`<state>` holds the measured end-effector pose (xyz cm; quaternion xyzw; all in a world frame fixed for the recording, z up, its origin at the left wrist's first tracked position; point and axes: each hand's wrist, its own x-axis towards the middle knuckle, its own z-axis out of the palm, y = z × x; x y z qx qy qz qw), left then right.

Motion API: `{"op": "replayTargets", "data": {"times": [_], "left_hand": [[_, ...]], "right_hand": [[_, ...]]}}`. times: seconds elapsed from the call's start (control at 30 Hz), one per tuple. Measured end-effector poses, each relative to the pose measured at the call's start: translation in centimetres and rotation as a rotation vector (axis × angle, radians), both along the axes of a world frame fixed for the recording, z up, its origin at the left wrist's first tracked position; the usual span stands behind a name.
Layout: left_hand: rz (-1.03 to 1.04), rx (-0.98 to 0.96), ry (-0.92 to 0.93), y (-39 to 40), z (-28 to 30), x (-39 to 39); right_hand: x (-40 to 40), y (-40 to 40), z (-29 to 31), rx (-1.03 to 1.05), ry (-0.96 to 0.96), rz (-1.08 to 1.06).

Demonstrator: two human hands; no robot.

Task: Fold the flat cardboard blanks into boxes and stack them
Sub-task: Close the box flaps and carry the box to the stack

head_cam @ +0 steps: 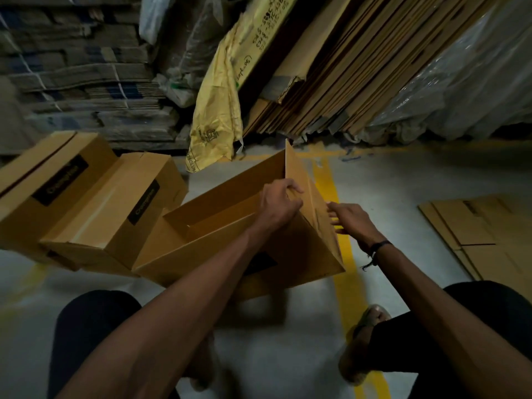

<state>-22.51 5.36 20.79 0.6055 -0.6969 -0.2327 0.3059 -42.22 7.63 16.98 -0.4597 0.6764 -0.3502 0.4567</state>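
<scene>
A half-formed cardboard box (218, 226) sat on the floor (403, 197). The left hand (277, 204) curled its fingers over the upright end flap (311, 203); the right hand (349, 218) touched the flap's outer face, fingers nearly straight. Uneven pressure could crease the flap crookedly.

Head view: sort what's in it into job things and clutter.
Job:
- open box, gripped by left hand, right hand at its flap
- two folded boxes
- flat blanks on the floor

Clutter:
- yellow bag
- leaning cardboard sheets
- plastic wrap
- bundled stacks
</scene>
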Motion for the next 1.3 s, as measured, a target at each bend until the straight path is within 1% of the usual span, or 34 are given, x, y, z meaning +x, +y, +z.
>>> {"op": "replayTargets", "data": {"times": [0.1, 0.2, 0.27, 0.37, 0.43, 0.5, 0.6, 0.67, 0.73, 0.83, 0.9, 0.97, 1.03, 1.13, 1.2, 1.27, 1.3], "left_hand": [[0.024, -0.039, 0.055, -0.5, 1.8, 1.2], [0.042, -0.049, 0.184, -1.6, 3.6, 2.1], [0.051, -0.066, 0.312, -2.4, 5.0, 2.5], [0.084, -0.040, 0.583, -3.1, 6.3, 2.8], [0.075, 0.005, 0.780, -3.0, 6.2, 2.7], [0.079, 0.067, 0.926, -2.7, 5.1, 2.6], [0.125, 0.178, 1.115, -2.6, 2.1, 2.7], [0.156, 0.240, 1.200, -2.4, -0.5, 3.1], [0.208, 0.294, 1.224, -1.8, -3.7, 3.7], [0.271, 0.356, 1.232, -1.1, -7.4, 5.1], [0.288, 0.358, 1.234, -1.4, -8.1, 6.2], [0.272, 0.353, 1.163, -1.7, -7.8, 7.3], [0.269, 0.315, 1.001, -1.8, -7.3, 8.5], [0.376, 0.157, 0.607, -2.3, -7.2, 10.5], [0.394, 0.065, 0.360, -2.9, -6.8, 11.6], [0.288, 0.005, 0.207, -3.6, -5.6, 11.7], [0.205, -0.027, 0.171, -3.9, -4.7, 11.4]], "right_hand": [[-2.3, 0.6, -1.0, 0.027, 0.082, -0.105], [-4.6, 1.3, -1.0, 0.089, 0.043, -0.239], [-5.8, 1.8, -1.0, 0.147, -0.046, -0.291], [-6.9, 2.4, -0.6, 0.174, -0.270, -0.358], [-7.1, 2.4, 0.8, 0.101, -0.425, -0.410], [-7.3, 2.4, 3.0, -0.026, -0.477, -0.414], [-8.2, 2.1, 4.8, -0.192, -0.358, -0.342], [-8.9, 1.6, 4.5, -0.226, -0.246, -0.311], [-8.8, 1.2, 3.5, -0.232, -0.125, -0.291], [-7.2, 1.2, 2.4, -0.252, 0.017, -0.240], [-6.1, 1.0, 2.2, -0.269, 0.071, -0.219], [-5.1, 0.7, 2.6, -0.261, 0.101, -0.173], [-3.9, 0.5, 2.9, -0.268, 0.131, -0.130], [-2.1, 0.1, 3.2, -0.270, 0.223, -0.084], [-0.8, -0.4, 3.2, -0.265, 0.282, -0.076], [0.7, -0.7, 3.1, -0.260, 0.364, -0.065], [1.6, -0.6, 3.1, -0.257, 0.412, -0.053]]}}
